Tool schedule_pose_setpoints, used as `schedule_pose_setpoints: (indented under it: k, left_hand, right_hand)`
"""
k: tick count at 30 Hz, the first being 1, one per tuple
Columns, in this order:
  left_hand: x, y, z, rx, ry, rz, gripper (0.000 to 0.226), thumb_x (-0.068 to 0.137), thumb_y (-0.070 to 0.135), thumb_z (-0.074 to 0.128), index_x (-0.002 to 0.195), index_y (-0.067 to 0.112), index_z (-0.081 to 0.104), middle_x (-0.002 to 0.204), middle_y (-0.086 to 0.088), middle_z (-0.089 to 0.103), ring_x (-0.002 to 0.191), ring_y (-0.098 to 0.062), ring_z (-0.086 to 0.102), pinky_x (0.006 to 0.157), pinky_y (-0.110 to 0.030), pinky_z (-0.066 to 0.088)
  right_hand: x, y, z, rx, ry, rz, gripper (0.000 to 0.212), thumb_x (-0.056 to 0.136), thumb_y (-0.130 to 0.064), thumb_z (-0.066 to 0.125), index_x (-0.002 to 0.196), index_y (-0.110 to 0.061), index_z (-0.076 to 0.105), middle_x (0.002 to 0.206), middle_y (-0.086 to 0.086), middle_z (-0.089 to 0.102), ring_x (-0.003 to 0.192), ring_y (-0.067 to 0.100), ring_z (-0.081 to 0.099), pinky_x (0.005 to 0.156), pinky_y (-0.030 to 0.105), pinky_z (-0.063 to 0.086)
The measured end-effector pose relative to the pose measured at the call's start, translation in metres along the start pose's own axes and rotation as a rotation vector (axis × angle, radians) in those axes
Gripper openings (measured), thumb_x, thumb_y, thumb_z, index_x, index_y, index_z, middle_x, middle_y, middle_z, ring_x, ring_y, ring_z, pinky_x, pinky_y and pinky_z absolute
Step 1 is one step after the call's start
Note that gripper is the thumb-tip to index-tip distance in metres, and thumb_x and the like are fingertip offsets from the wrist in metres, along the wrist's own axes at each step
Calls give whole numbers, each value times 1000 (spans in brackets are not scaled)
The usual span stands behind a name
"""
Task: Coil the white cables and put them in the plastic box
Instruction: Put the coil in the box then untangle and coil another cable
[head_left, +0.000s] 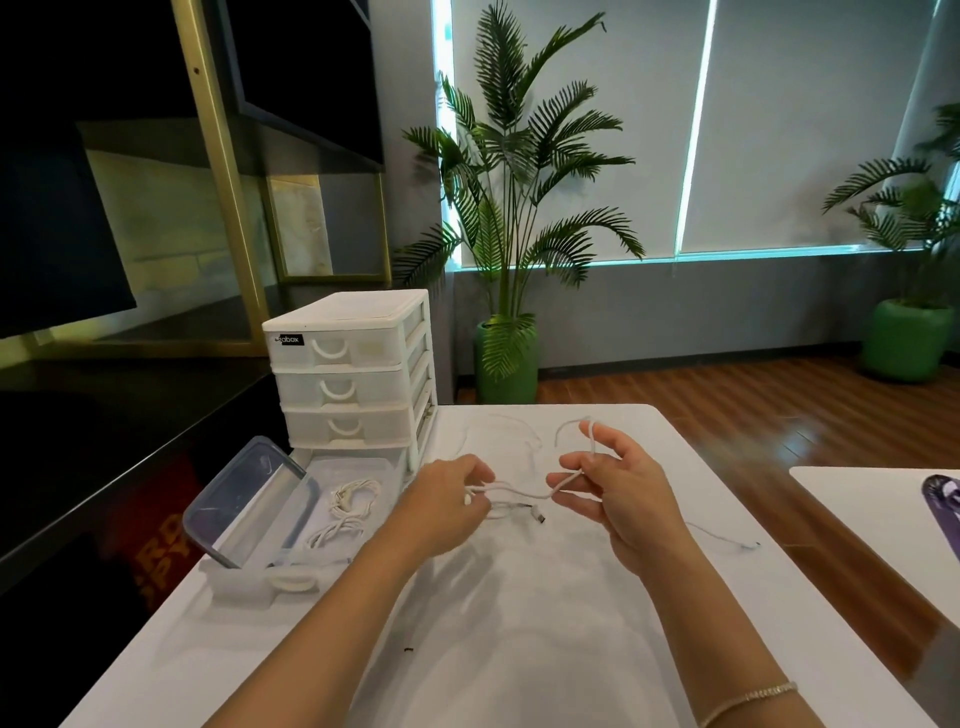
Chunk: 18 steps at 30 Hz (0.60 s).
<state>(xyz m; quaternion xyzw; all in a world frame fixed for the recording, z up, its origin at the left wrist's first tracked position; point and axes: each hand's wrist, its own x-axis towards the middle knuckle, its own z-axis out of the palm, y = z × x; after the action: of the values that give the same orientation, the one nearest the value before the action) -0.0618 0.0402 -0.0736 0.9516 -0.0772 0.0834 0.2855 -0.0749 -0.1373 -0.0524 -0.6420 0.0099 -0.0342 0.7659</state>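
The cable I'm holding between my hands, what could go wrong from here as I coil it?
1. The cable loops loosely over the right hand fingers, so a turn may slip off.
2. A loose plug end dangles near the left hand and could snag the coil.
3. Another cable lies close to the table edge on the right and might get dragged off.

Purple object (943, 503) cut by right edge; cable (519, 491) end (in left hand (447, 506)) hidden
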Motion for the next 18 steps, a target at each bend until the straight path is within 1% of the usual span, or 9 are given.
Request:
schedule_pose_setpoints:
  k: [3,5,7,9,11,12,14,16,18]
  left_hand:
    - [1,-4,-8,-76,188,-45,18,91,21,53,105,20,63,107,2,64,89,-12,54,75,-22,39]
    - [0,-4,-15,-150,297,-67,14,90,22,55,99,20,65,100,5,62,88,-12,52,74,-23,37]
    - [0,-3,-21,-207,347,-71,12,89,24,57,96,20,65,96,7,60,89,-10,52,74,-22,36]
    - [1,-3,-24,-238,367,-60,12,90,27,57,91,19,66,90,8,61,85,-8,52,69,-20,36]
    - [2,-2,-26,-298,387,-59,15,90,31,58,85,19,66,85,7,62,77,-6,52,62,-15,36]
    - [3,-1,-28,-333,395,-66,19,89,32,58,80,18,66,82,5,64,74,-5,53,61,-13,37]
    - [3,1,-31,-417,386,-81,29,89,34,58,73,12,67,75,1,67,68,-5,55,62,-15,39]
    - [3,5,-34,-535,330,-92,37,89,34,58,71,2,67,65,7,68,63,-2,58,60,-15,43]
    - [3,8,-38,-621,281,-87,39,87,34,61,66,0,63,59,7,68,62,-1,61,63,-17,43]
  right_hand:
    - [0,-4,-1,66,5,-14,35,96,-5,43,129,-16,48,93,12,65,79,25,69,67,30,59]
    - [-1,-8,-1,126,13,-25,35,96,-5,43,129,-15,48,93,12,65,79,25,70,66,30,59]
    - [-1,-13,-2,187,18,-29,35,96,-5,44,129,-14,49,91,12,67,77,24,70,63,29,59]
    - [-2,-17,0,230,15,-32,34,95,-4,44,127,-15,50,90,12,68,75,24,71,63,29,60]
    - [-3,-21,1,263,5,-42,33,96,-5,44,125,-17,52,91,13,68,74,23,71,64,30,60]
    - [-3,-24,2,281,-7,-53,32,96,-5,43,123,-18,53,91,13,68,73,22,71,64,30,60]
    - [-5,-30,3,306,-35,-77,31,96,-4,41,120,-18,54,89,12,67,69,20,71,64,29,60]
    - [-5,-36,3,325,-50,-89,29,96,-3,40,117,-18,55,88,11,66,65,17,71,59,27,60]
    - [-5,-42,2,364,-68,-92,30,96,0,40,117,-16,55,86,10,64,60,14,70,53,24,58]
